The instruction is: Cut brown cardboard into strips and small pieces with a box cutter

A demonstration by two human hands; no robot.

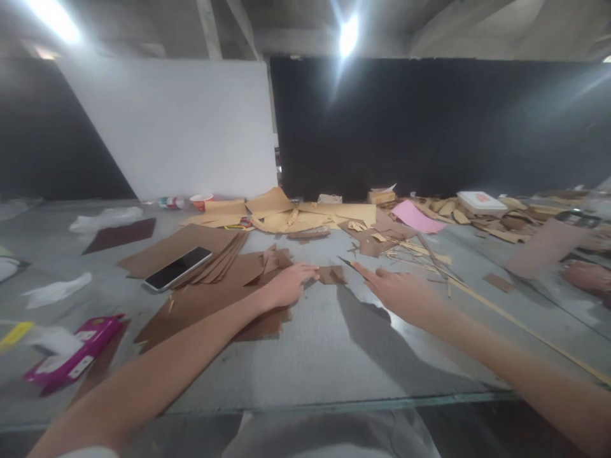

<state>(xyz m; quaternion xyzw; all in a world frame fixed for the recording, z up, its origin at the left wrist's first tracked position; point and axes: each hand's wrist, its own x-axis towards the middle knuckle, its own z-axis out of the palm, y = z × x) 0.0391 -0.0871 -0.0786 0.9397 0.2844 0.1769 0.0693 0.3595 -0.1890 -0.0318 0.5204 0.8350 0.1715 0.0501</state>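
My left hand [290,285] reaches over the table with its fingers stretched out. Their tips rest at the left end of a small brown strip of paper or leather-like sheet [333,275], which lies flat on the tabletop. Just right of that strip, my right hand [398,294] is closed around a thin pointed knife [347,261]. Only the knife's dark tip and a bit beyond the fingers show; its handle is hidden in the hand. The blade points left and is apart from the strip. Beneath my left forearm are larger brown sheets [191,312].
A phone [179,268] lies on stacked brown sheets [157,245]. At left is a magenta packet [79,356]. Tan offcuts [310,217], a pink sheet [417,216] and a white box [482,203] line the back. Another person's hand [587,277] is at right.
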